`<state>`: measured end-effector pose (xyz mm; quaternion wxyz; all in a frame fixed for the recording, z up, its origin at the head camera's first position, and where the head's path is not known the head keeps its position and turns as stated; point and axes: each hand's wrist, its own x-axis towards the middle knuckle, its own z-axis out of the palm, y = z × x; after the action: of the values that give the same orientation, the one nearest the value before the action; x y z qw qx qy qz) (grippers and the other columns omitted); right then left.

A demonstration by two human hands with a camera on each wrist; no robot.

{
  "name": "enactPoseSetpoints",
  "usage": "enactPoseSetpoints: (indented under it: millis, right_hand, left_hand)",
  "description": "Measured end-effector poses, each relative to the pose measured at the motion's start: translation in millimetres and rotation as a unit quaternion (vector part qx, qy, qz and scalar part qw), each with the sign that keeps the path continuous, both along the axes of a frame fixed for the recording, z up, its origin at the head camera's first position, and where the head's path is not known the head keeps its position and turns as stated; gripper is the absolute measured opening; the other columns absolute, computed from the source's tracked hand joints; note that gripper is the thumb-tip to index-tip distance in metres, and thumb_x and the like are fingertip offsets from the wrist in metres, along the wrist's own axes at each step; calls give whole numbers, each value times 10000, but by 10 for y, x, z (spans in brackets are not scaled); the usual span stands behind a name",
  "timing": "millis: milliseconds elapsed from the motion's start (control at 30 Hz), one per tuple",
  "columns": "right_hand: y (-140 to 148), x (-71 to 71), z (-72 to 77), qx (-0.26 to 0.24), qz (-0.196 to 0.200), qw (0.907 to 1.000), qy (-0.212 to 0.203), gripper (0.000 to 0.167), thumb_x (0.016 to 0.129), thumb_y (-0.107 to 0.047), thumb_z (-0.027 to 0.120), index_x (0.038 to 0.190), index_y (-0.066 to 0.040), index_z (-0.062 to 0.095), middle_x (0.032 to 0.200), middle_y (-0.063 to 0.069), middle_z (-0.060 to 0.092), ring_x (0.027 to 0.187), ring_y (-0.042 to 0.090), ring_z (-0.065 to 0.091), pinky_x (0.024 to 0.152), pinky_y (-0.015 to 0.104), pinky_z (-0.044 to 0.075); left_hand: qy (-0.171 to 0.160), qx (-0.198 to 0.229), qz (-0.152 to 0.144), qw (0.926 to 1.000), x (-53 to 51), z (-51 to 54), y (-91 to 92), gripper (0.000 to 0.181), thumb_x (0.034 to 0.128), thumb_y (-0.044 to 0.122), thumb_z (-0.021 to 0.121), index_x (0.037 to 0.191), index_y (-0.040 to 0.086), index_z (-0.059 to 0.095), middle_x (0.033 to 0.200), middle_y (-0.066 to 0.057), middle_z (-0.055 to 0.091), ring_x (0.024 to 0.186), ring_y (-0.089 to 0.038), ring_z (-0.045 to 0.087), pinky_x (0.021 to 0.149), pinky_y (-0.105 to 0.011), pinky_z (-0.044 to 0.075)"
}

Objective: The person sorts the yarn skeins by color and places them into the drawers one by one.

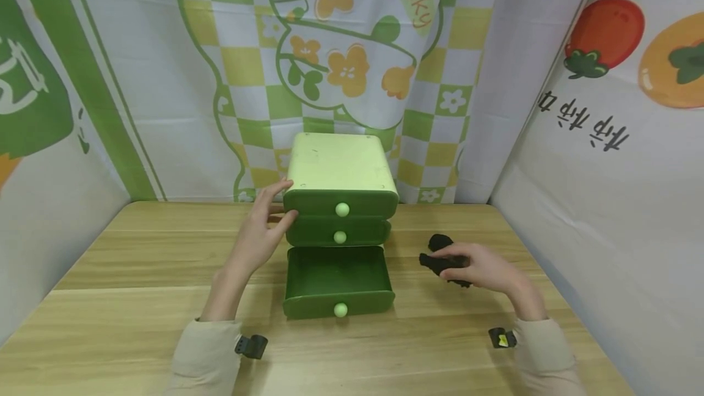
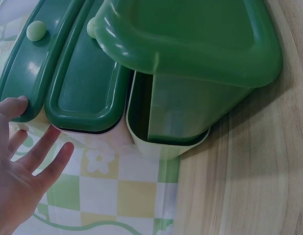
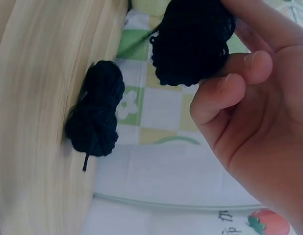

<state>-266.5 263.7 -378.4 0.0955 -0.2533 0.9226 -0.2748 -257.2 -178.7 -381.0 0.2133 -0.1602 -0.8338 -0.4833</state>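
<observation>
A small chest of drawers (image 1: 343, 161), pale green with dark green fronts, stands near the table's back edge. Its bottom drawer (image 1: 363, 303) is pulled well out, and nothing shows inside. The middle drawer (image 1: 313, 233) juts out slightly. My left hand (image 1: 260, 231) rests at the chest's upper left, the thumb on the top drawer's front (image 2: 24, 78) and the fingers spread along the side. To the chest's right, my right hand (image 1: 484, 266) pinches a black skein of yarn (image 3: 190, 44) above the table. Another black skein (image 3: 97, 110) lies on the tabletop beside it.
The wooden table (image 1: 165, 261) is bounded at the back by a checked, flowered curtain (image 1: 352, 35). White printed cloths (image 1: 605, 188) hang along both sides. A dark wrist mount (image 1: 251, 346) sits at my left cuff, with another mount (image 1: 502, 338) at the right.
</observation>
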Motion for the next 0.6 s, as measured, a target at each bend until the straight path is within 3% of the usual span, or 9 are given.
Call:
enactPoseSetpoints:
  millis: [67, 133, 333, 467, 600]
  right_hand:
    - [-42, 8, 3, 49, 115, 9998, 160, 420, 887, -433, 722, 1284, -311, 659, 1309, 5, 651, 1001, 147, 603, 775, 271, 521]
    - [-86, 18, 8, 58, 209, 9995, 215, 418, 887, -434, 721, 1284, -317, 659, 1277, -24, 660, 972, 129, 605, 797, 262, 514]
    - [-241, 67, 34, -64, 512, 9985, 197, 417, 903, -391, 714, 1302, -288, 652, 1153, -67, 662, 690, 77, 495, 663, 236, 482]
    - [-337, 91, 35, -152, 757, 9965, 310, 409, 903, -370, 715, 1300, -292, 653, 1122, -94, 659, 690, 53, 471, 646, 225, 468]
    - [-425, 97, -3, -264, 991, 9923, 698, 402, 894, -360, 725, 1284, -285, 667, 1155, -104, 670, 683, 29, 455, 633, 210, 456]
  left_hand:
    - [22, -16, 6, 10000, -3, -2, 0, 568, 995, 200, 614, 1496, 314, 373, 1611, -27, 296, 1107, -335, 626, 928, -470, 550]
    - [40, -31, 5, 10000, -6, -6, 2, 570, 997, 198, 611, 1500, 312, 368, 1611, -35, 297, 1105, -332, 627, 927, -463, 549]
    - [76, -1, -6, 10000, -13, -8, 3, 571, 995, 196, 613, 1498, 317, 372, 1610, -45, 300, 1104, -350, 626, 925, -472, 546]
    - [74, 16, -8, 10000, -12, -4, 4, 568, 994, 195, 615, 1495, 319, 377, 1607, -43, 302, 1103, -356, 625, 928, -483, 546]
    - [75, -16, -11, 10000, -10, -8, 6, 570, 995, 187, 613, 1497, 312, 375, 1612, -50, 297, 1103, -355, 627, 927, -476, 548]
